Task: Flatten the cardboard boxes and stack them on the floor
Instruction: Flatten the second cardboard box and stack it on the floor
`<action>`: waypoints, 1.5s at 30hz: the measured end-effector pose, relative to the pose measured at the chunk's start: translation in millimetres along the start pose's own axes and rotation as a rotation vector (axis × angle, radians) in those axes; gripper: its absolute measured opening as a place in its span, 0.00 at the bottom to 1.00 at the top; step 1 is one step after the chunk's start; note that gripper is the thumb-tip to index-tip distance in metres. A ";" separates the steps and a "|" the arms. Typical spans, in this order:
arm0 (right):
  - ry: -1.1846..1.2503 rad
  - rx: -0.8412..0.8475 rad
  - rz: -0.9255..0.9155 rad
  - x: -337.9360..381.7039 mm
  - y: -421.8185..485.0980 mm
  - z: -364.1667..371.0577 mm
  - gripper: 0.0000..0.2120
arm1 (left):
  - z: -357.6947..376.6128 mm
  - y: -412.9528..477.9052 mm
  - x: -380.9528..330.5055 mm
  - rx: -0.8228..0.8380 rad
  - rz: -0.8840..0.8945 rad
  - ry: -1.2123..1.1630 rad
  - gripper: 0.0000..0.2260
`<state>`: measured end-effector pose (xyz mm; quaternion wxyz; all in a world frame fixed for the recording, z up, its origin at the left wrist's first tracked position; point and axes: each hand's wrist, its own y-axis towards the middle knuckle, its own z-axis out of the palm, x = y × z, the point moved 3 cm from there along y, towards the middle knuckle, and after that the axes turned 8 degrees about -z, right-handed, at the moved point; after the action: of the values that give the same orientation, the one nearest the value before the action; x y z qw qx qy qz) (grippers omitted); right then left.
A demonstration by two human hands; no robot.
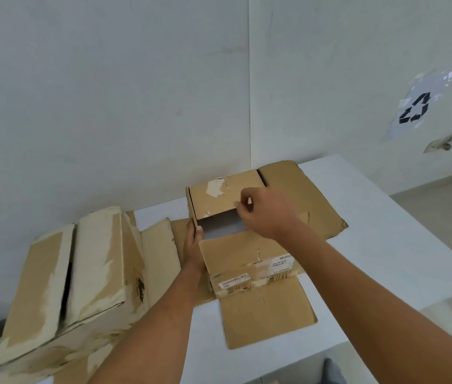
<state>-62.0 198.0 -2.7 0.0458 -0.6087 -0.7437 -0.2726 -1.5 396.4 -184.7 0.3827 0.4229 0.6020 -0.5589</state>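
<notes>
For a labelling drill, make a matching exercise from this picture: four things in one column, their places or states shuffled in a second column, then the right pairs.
Things
1. left hand
2. right hand
3. big box
4. recycling sign

Places or states
A. taped to the wall on the right
B. grips the left side of the open box
C. stands unflattened at the left of the table
D. pinches the open box's far panel

Pairs: 1-B; 2-D; 3-C; 4-A
</notes>
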 end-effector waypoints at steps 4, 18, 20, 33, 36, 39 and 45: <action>0.066 0.536 -0.044 11.2 -12.3 -5.5 0.15 | 5.9 -33.2 -31.7 -0.050 -0.013 0.053 0.21; -0.356 0.660 -0.164 -24.7 -78.4 90.7 0.28 | 4.0 -29.0 -25.6 -0.113 0.017 0.232 0.22; -0.387 0.562 -0.211 -25.6 -81.9 93.6 0.26 | 3.8 -28.4 -26.0 -0.111 0.035 0.243 0.22; -0.177 -0.058 0.143 -75.1 -66.7 61.9 0.19 | -3.2 -25.7 -40.0 -0.176 0.075 0.496 0.21; -0.275 -0.005 0.368 -103.6 -62.7 56.8 0.27 | -8.2 -17.5 -57.8 -0.251 0.040 0.597 0.23; -0.191 0.115 0.474 -116.1 -63.9 65.9 0.34 | -5.4 -3.8 -69.1 -0.271 0.146 0.845 0.35; -0.120 0.183 0.545 -115.8 -62.9 67.8 0.40 | 24.2 31.1 -87.5 -0.046 0.431 1.373 0.41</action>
<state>-73.1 120.4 -128.4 0.1281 -0.7944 -0.5756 -0.1454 57.9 365.7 -115.9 0.0287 0.7801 0.6214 -0.0663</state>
